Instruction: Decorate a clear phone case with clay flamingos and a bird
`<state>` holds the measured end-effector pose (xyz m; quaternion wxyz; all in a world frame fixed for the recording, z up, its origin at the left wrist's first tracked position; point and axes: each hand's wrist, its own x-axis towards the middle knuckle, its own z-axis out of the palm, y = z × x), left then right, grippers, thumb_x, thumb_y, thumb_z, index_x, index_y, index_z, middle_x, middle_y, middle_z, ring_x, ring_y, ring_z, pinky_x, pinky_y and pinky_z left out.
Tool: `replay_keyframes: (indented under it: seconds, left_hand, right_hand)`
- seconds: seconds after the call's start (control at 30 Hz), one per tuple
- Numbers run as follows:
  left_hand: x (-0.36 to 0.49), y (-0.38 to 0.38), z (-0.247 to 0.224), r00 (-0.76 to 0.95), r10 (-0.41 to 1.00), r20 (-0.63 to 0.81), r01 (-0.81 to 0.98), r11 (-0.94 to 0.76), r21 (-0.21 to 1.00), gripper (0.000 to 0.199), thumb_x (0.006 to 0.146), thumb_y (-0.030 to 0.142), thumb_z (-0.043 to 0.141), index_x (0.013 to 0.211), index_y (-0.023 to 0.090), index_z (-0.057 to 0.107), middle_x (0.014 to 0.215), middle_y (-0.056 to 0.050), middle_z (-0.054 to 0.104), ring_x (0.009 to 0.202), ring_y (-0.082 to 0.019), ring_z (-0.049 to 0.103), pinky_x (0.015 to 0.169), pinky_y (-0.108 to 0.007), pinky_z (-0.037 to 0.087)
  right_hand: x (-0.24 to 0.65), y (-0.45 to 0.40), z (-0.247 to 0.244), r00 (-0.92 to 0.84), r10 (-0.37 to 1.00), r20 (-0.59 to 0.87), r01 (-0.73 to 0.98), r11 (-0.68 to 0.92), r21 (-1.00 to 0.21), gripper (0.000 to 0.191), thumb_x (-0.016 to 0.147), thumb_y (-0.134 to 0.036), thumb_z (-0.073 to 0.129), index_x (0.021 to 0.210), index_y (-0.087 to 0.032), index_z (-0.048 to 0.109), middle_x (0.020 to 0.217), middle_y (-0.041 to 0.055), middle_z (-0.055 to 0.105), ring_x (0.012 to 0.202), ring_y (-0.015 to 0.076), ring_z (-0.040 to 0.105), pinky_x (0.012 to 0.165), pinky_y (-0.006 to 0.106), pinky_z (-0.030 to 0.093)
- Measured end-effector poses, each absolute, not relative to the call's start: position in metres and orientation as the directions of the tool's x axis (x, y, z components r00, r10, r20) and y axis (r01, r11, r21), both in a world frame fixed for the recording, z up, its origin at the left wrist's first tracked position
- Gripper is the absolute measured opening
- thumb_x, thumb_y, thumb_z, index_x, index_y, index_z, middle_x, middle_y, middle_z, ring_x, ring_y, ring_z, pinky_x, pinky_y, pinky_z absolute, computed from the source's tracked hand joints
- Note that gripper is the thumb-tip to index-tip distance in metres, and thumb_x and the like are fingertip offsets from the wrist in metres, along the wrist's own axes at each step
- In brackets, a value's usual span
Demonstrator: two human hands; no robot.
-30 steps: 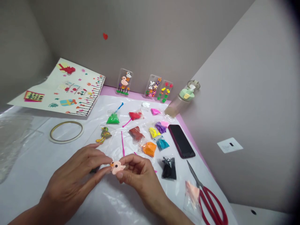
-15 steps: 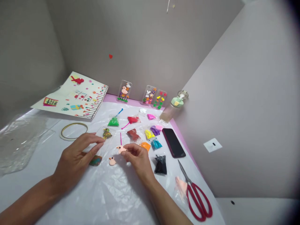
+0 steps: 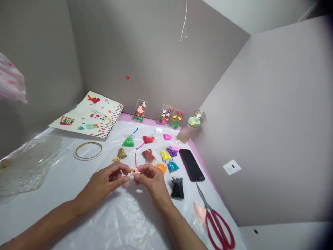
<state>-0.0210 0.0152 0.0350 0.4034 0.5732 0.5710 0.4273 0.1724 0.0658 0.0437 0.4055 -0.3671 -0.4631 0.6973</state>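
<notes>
Above the white plastic sheet, my right hand [image 3: 153, 182] pinches a small pale pink clay bird [image 3: 135, 172] with a dark eye and an orange beak. The fingertips of my left hand [image 3: 109, 180] are closed at the bird's beak side; what is between them is too small to tell. A second pink clay piece [image 3: 126, 184] lies under my left fingertips, mostly hidden. Just beyond my left hand is a clear case with a green and yellow clay bird [image 3: 120, 153]. A pink stick tool [image 3: 135, 160] lies behind the held bird.
Bags of coloured clay, among them black [image 3: 177, 188] and orange [image 3: 161, 169], lie right of centre. Further right are a phone [image 3: 191, 165] and red-handled scissors [image 3: 218, 225]. A tape roll [image 3: 88, 151] and decorated notebook [image 3: 91, 114] sit left; a bottle [image 3: 188, 128] and decorated cases [image 3: 140, 110] stand behind.
My left hand has moved right to meet the bird, its fingers closing. The bird stays in my right hand. The view has tilted up, and pink patterned cloth shows at the far left.
</notes>
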Motion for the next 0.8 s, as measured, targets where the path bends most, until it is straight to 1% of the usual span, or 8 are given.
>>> replay_keyframes:
  seconds: [0.1, 0.2, 0.27, 0.37, 0.5, 0.6, 0.67, 0.8]
  left_hand:
    - [-0.018, 0.013, 0.036, 0.034, 0.999, -0.002, 0.284, -0.008, 0.959, 0.037, 0.090, 0.062, 0.069, 0.099, 0.027, 0.076, 0.087, -0.001, 0.075, 0.083, -0.023, 0.069, 0.074, -0.032, 0.053]
    - [-0.016, 0.011, 0.039, 0.045, 0.999, -0.010, 0.266, -0.002, 0.964, 0.037, 0.092, 0.062, 0.066, 0.096, 0.027, 0.076, 0.093, -0.002, 0.076, 0.093, -0.026, 0.071, 0.081, -0.034, 0.054]
    - [-0.016, 0.011, 0.042, 0.038, 0.999, -0.009, 0.265, -0.001, 0.964, 0.038, 0.092, 0.063, 0.066, 0.095, 0.027, 0.076, 0.093, -0.003, 0.076, 0.094, -0.027, 0.070, 0.082, -0.035, 0.053]
    - [-0.016, 0.011, 0.043, 0.024, 1.000, -0.006, 0.273, -0.001, 0.962, 0.038, 0.091, 0.064, 0.067, 0.093, 0.027, 0.075, 0.093, -0.003, 0.076, 0.095, -0.028, 0.070, 0.084, -0.037, 0.053]
    - [-0.016, 0.011, 0.042, 0.010, 1.000, -0.017, 0.281, 0.014, 0.960, 0.040, 0.090, 0.066, 0.067, 0.095, 0.026, 0.075, 0.094, -0.005, 0.077, 0.097, -0.030, 0.071, 0.086, -0.039, 0.055]
    - [-0.017, 0.012, 0.040, 0.011, 0.999, -0.038, 0.277, 0.034, 0.960, 0.041, 0.088, 0.066, 0.069, 0.097, 0.026, 0.076, 0.095, -0.005, 0.077, 0.095, -0.030, 0.072, 0.082, -0.038, 0.056]
    - [-0.017, 0.012, 0.040, 0.012, 0.998, -0.054, 0.276, 0.049, 0.960, 0.038, 0.086, 0.064, 0.073, 0.096, 0.027, 0.076, 0.092, -0.003, 0.076, 0.092, -0.029, 0.071, 0.080, -0.036, 0.055]
    - [-0.019, 0.012, 0.041, 0.004, 0.999, -0.045, 0.240, 0.043, 0.970, 0.036, 0.086, 0.063, 0.074, 0.094, 0.027, 0.076, 0.091, -0.002, 0.075, 0.089, -0.026, 0.071, 0.078, -0.033, 0.055]
  right_hand:
    - [0.170, 0.061, 0.046, -0.441, 0.886, -0.142, -0.226, -0.262, -0.938, 0.036, 0.060, -0.036, 0.099, 0.080, -0.020, 0.075, 0.065, -0.0011, 0.076, 0.059, 0.0155, 0.068, 0.066, 0.027, 0.053]
    - [0.171, 0.058, 0.049, -0.492, 0.860, -0.136, -0.216, -0.272, -0.938, 0.035, 0.064, -0.036, 0.098, 0.085, -0.021, 0.075, 0.068, -0.0006, 0.078, 0.065, 0.0178, 0.073, 0.073, 0.029, 0.054]
    - [0.172, 0.057, 0.051, -0.497, 0.860, -0.117, -0.197, -0.243, -0.950, 0.031, 0.069, -0.037, 0.096, 0.087, -0.021, 0.076, 0.070, -0.0003, 0.078, 0.068, 0.0180, 0.074, 0.076, 0.029, 0.054]
    - [0.173, 0.056, 0.054, -0.464, 0.882, -0.080, -0.173, -0.179, -0.969, 0.024, 0.074, -0.038, 0.092, 0.082, -0.021, 0.076, 0.068, -0.0004, 0.077, 0.069, 0.0185, 0.072, 0.074, 0.030, 0.053]
    - [0.173, 0.057, 0.055, -0.443, 0.894, -0.071, -0.156, -0.155, -0.975, 0.022, 0.074, -0.039, 0.090, 0.076, -0.022, 0.077, 0.062, -0.0018, 0.072, 0.065, 0.0184, 0.069, 0.072, 0.031, 0.053]
    - [0.173, 0.057, 0.054, -0.443, 0.894, -0.068, -0.152, -0.149, -0.977, 0.021, 0.074, -0.039, 0.089, 0.076, -0.022, 0.076, 0.064, -0.0012, 0.073, 0.066, 0.0186, 0.069, 0.073, 0.031, 0.053]
    - [0.173, 0.057, 0.053, -0.448, 0.890, -0.080, -0.138, -0.157, -0.978, 0.019, 0.076, -0.038, 0.086, 0.077, -0.022, 0.076, 0.067, 0.0002, 0.075, 0.069, 0.0194, 0.070, 0.074, 0.031, 0.052]
    - [0.176, 0.060, 0.048, -0.401, 0.913, -0.078, -0.011, -0.090, -0.996, 0.020, 0.077, -0.040, 0.082, 0.080, -0.021, 0.078, 0.074, 0.0024, 0.077, 0.070, 0.0190, 0.068, 0.071, 0.030, 0.051]
